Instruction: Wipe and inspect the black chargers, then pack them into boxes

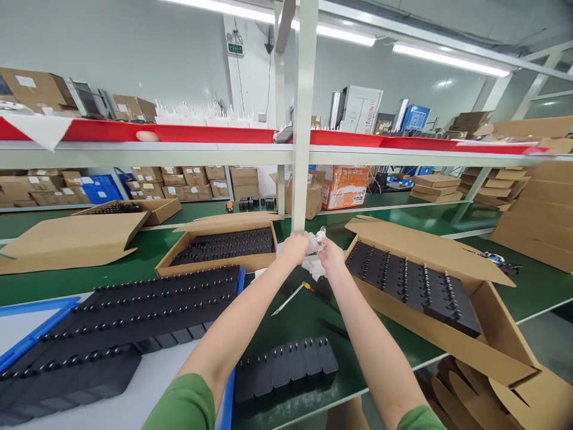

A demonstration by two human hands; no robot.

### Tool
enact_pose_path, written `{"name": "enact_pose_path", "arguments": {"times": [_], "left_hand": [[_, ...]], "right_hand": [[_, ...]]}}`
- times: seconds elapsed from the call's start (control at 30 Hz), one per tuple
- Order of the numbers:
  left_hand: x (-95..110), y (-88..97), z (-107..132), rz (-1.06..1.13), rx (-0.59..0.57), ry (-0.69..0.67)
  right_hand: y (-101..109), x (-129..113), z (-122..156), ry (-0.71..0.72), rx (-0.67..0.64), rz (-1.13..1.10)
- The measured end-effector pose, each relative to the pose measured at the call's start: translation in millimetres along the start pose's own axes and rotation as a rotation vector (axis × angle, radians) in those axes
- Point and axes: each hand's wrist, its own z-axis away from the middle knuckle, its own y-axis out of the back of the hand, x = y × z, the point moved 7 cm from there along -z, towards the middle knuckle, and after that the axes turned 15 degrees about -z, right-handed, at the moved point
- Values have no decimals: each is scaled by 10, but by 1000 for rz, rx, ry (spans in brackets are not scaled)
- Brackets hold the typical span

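"Nearest?"
"A row of black, block-shaped pieces with shiny studs [299, 365]; a knock could tip them."
"And the hands?"
"Left hand [295, 246] and right hand [331, 254] together grip a whitish, translucent piece [316, 242] before the white metal post [303, 149]; a loose pinch could drop it."

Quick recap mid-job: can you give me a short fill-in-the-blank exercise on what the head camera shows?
1. Between the left hand and the ____ hand is a small whitish item.
2. The tray bearing long rows of black parts has a rim coloured ____.
3. The open box on the right is made of ____.
4. The tabletop is coloured ____.

Missing words: right; blue; cardboard; green.
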Motion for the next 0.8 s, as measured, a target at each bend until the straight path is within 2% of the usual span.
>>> {"name": "enact_pose_path", "arguments": {"times": [0.17, 0.47, 0.63, 0.8], "left_hand": [[116, 158, -81, -51, -6, -47], [144, 118, -50, -87, -17, -59], [29, 72, -44, -44, -14, -39], [-178, -155, 12, 68, -26, 28]], "right_hand": [[86, 51, 33, -53, -13, -103], [119, 89, 87, -70, -5, -60], [52, -12, 113, 0, -14, 82], [-145, -185, 20, 110, -39, 296]]}}
